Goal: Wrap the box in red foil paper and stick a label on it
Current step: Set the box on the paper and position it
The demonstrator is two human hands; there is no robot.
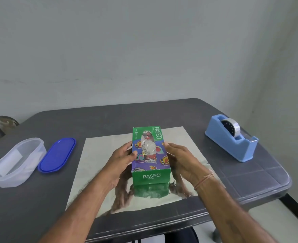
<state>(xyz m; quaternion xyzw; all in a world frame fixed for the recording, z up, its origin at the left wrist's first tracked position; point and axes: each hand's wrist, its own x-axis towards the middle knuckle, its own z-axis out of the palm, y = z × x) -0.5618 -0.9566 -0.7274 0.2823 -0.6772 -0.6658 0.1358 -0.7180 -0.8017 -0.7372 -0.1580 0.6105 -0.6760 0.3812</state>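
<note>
On the worktop (162, 116) center, tissue box (151, 178) sits on foil sheet (99, 155), silver side up. Left hand (121, 158) and right hand (181, 160) grip its long sides. Tape dispenser (232, 141) far right; clear container (16, 162) and blue lid (56, 155) left.

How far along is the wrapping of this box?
Done: the foil sheet lies spread silver side up, and the box stands on it. In hand: the left hand and right hand hold the box's long sides. Left: every fold, taping from the tape dispenser, and the label; none shows on the box.
</note>
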